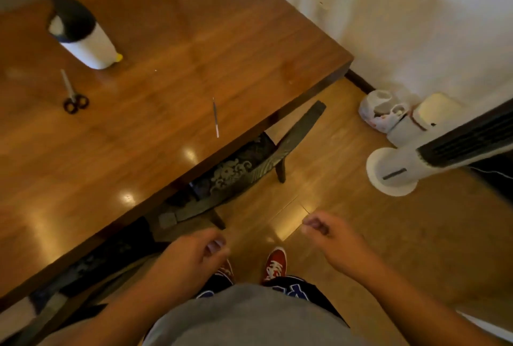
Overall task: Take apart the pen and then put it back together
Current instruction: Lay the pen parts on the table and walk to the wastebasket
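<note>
the head view looks down at a person standing beside a wooden table (172, 40), and the whole picture is a little blurred. the pen (215, 117) lies alone on the table near its right edge, thin, with a dark upper part and a pale lower end, pointing roughly away from the person. neither hand touches it; both are well apart from it, held over the floor in front of the body. the left hand (191, 257) has its fingers curled in loosely with nothing visible inside, just off the table's edge. the right hand (327, 232) is also loosely curled, thumb against the fingers, and whether it pinches anything small i cannot tell through the blur. further back on the table, a pair of scissors (72, 96) with dark handles lies near the left side, and behind it stands a white container (86, 37) with a dark lid. a dark chair (244, 168) with a patterned seat is tucked under the table's edge. on the floor at right stands a white tower fan (416, 162).
</note>
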Tool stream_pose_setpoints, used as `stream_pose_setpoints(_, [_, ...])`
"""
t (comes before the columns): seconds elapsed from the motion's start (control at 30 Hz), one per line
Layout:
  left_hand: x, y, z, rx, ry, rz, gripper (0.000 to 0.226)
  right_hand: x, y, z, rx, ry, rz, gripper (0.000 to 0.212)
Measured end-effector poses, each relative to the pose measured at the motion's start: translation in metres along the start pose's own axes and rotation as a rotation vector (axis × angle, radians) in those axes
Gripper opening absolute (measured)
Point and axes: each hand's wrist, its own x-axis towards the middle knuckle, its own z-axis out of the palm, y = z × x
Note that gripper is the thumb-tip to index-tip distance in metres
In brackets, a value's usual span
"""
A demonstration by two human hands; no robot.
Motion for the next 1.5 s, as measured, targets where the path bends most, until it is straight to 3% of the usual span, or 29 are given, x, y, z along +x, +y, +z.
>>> stream_pose_setpoints(0.27, [0.059, -0.003, -0.08, -0.131, 0.248, -0.017, 0.015, 0.114, -0.132, -0.012, -0.156, 0.02, -0.276, 0.015])
stream_pose_setpoints(0.43, [0.14, -0.067, -0.113, 0.052, 0.316, -0.132, 0.041, 0.213, -0.185, 0.021, -0.214, -0.025, -0.142, 0.013])
stream_pose_setpoints(0.6, [0.197, -0.119, -0.119, 0.271, 0.275, -0.178, 0.081, 0.284, -0.206, 0.056, -0.316, 0.073, 0.054, 0.022])
stream_pose_setpoints(0.77, [0.218, -0.147, -0.121, 0.393, 0.258, -0.181, 0.105, 0.309, -0.221, 0.074, -0.539, 0.191, 0.098, 0.032])
stream_pose_setpoints(0.93, [0.217, -0.164, -0.123, 0.431, 0.299, -0.14, 0.103, 0.316, -0.229, 0.087, -0.624, 0.291, 0.094, 0.027])
stream_pose_setpoints(1.23, [0.214, -0.173, -0.122, 0.43, 0.321, -0.085, 0.095, 0.326, -0.224, 0.1, -0.625, 0.314, 0.113, 0.02])
stream_pose_setpoints(1.4, [0.206, -0.179, -0.12, 0.422, 0.336, -0.075, 0.088, 0.324, -0.222, 0.101, -0.69, 0.253, 0.059, 0.012])
stream_pose_setpoints(1.5, [0.198, -0.182, -0.116, 0.419, 0.346, -0.088, 0.084, 0.321, -0.217, 0.095, -0.532, 0.171, 0.009, 0.018])
